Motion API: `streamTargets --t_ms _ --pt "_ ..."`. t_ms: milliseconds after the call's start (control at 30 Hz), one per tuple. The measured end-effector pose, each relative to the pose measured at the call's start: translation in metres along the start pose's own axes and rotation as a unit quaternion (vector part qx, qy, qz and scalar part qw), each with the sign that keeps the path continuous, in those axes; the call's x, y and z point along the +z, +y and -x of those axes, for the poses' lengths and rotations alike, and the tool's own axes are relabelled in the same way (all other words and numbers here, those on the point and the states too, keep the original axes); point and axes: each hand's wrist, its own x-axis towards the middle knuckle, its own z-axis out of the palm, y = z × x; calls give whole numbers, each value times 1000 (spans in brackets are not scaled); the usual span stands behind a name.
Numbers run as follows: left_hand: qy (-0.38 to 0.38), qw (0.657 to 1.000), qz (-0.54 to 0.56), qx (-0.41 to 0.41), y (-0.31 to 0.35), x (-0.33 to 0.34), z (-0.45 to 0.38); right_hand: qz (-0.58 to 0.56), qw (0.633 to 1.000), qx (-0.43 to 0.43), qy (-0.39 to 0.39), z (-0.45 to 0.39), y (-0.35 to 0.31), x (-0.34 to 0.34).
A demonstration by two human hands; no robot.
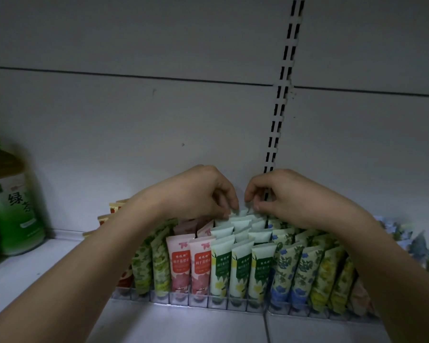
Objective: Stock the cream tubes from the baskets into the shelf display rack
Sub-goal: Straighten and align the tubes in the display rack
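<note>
- Hands work at the back of the display rack [208, 302]: the left hand [203, 191] and the right hand [292, 194] both reach over the front rows to the rearmost white-and-green cream tubes [240, 216].
- Fingers of the left hand [229, 206] are curled and appear to pinch the crimped top of a rear tube; fingers of the right hand [256, 206] are curled at the tube tops just beside it, though whether they actually grip one I cannot tell.
- Seating these well probably means holding each tube by its flat crimp, keeping it upright with the cap down, and lowering it straight into its own lane so it does not lean across a divider.
- Forearms pass close above the front tubes, so lifting clear would likely avoid knocking rows askew.
- Tubes stand cap-down in clear lanes, sorted by print: green leaf at the left, pink [181, 263], white-and-green in the middle, blue floral [285, 268], yellow-green at the right.
- Rack sits on the shelf [196, 325]; a green tea bottle [13, 206] stands well to the left.
- No basket is in view.
</note>
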Motion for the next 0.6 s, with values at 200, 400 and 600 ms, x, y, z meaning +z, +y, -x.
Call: streamTargets --t_ms 200,400,600 --pt "55 998 -18 5 -2 -4 -1 18 1000 -1 -10 1 -2 1" --pt "73 987 -146 -15 -4 -1 -3 37 999 18 -15 -1 0 8" --pt "73 977 -202 -10 -3 3 -4 44 999 25 -14 -2 -1 9"
